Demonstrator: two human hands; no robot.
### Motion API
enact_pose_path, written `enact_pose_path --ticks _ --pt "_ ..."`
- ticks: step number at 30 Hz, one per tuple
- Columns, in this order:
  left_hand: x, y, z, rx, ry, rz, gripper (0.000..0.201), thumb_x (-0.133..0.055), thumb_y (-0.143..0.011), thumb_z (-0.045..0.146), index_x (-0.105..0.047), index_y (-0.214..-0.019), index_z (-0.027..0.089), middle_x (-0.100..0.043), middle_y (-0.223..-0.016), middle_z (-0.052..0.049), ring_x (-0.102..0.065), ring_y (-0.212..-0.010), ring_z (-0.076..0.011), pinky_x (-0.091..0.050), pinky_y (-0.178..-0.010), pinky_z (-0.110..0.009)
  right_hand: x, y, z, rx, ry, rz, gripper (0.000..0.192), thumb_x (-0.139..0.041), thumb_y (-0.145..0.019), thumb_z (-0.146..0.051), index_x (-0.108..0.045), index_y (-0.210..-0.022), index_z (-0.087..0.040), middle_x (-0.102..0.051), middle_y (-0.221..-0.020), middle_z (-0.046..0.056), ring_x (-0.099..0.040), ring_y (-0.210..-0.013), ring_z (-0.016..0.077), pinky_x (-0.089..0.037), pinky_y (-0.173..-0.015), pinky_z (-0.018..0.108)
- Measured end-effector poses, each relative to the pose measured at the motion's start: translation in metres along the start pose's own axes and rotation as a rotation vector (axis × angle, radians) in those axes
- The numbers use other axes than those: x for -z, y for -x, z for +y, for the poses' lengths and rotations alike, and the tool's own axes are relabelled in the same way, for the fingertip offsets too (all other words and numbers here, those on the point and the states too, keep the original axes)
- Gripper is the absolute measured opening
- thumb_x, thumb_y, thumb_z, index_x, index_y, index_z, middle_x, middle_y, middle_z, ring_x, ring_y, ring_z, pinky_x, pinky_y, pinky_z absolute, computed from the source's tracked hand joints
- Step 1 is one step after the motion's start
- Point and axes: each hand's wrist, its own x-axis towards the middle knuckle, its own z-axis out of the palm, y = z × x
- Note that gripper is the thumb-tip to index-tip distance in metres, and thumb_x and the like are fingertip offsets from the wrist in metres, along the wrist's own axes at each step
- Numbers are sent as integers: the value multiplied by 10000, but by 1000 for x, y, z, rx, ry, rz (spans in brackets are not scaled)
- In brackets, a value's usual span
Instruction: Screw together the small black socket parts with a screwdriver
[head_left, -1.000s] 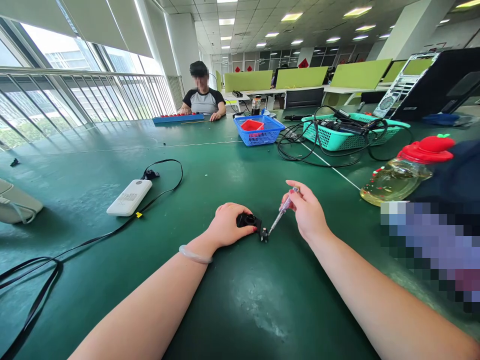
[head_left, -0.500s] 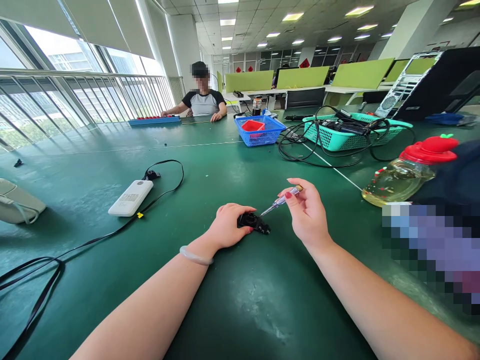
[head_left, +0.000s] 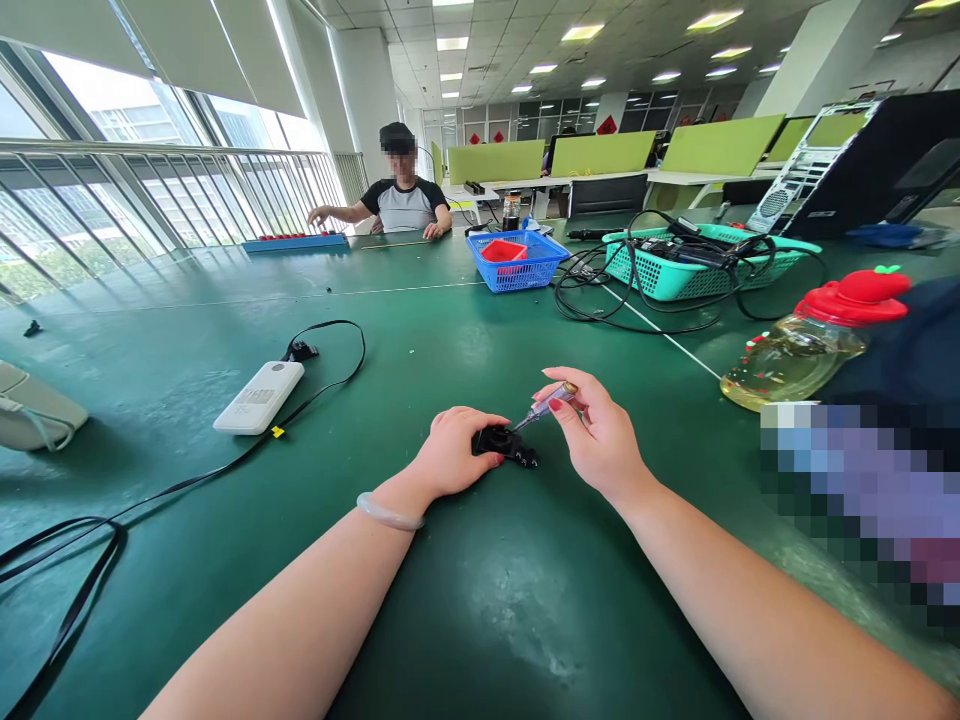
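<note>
Two hands busy: your left hand [head_left: 459,452] has thumb and fingers closed around the black part [head_left: 514,447], down on the green table [head_left: 420,640]; your right hand [head_left: 606,442] pinches the slim screwdriver [head_left: 551,400]. Step looks like tool work on the part; tip contact too small to tell. Next move probably calls for steady left hold, tip lined up. Beyond: white device [head_left: 259,397], blue basket [head_left: 517,277], seated co-worker [head_left: 409,205].

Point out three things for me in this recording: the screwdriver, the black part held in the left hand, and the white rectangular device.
Screwdriver [head_left: 542,408]: head view, on the handle, toward the shaft.
Black part [head_left: 501,440]: head view, on its upper side.
White rectangular device [head_left: 260,397]: head view, middle of its top face.
</note>
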Motion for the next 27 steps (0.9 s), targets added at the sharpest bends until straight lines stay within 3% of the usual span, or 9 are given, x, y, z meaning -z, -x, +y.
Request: enact_pose_path --ticks 4,6,15,23,27 --pt "-1 0 -3 10 -10 11 486 -703 -789 232 -654 -1270 284 -707 -1225 -52 -574 -1242 -283 -376 -1138 -497 1 2 -3 37 -71 142 310 -511 -988 -466 -541 -1245 -295 -713 -968 45 -697 -901 226 -559 -887 448" --pt "-2 0 -3 16 -9 19 495 -690 -800 221 -642 -1290 276 -703 -1238 -61 -576 -1241 -284 -386 -1133 -497 1 3 -4 58 -118 155 309 -508 -993 -460 -530 -1253 -296 -701 -953 41 -693 -885 220 -567 -872 440" --pt "-3 -1 -2 32 14 52 546 -725 -786 175 -618 -1315 255 -706 -1246 -59 -585 -1215 -281 -400 -1118 -496 0 4 -3 210 64 -116 249 -443 -1026 -299 -555 -1249 -287 -700 -943 20 -684 -859 175 -569 -831 358" --pt "-3 0 0 47 4 65 570 -775 -765 167 -624 -1306 263 -720 -1194 -48 -598 -1183 -268 -408 -1110 -474 1 4 -6 251 88 -56 230 -541 -979 -253 -581 -1205 -277 -713 -920 12 -699 -847 171 -578 -833 339" --pt "-3 1 1 59 -19 69 561 -793 -767 198 -629 -1300 261 -720 -1189 -49 -587 -1177 -268 -413 -1104 -466 -1 6 -9 296 72 -99 215 -551 -976 -237 -597 -1184 -265 -735 -971 25 -717 -874 170 -588 -849 333"
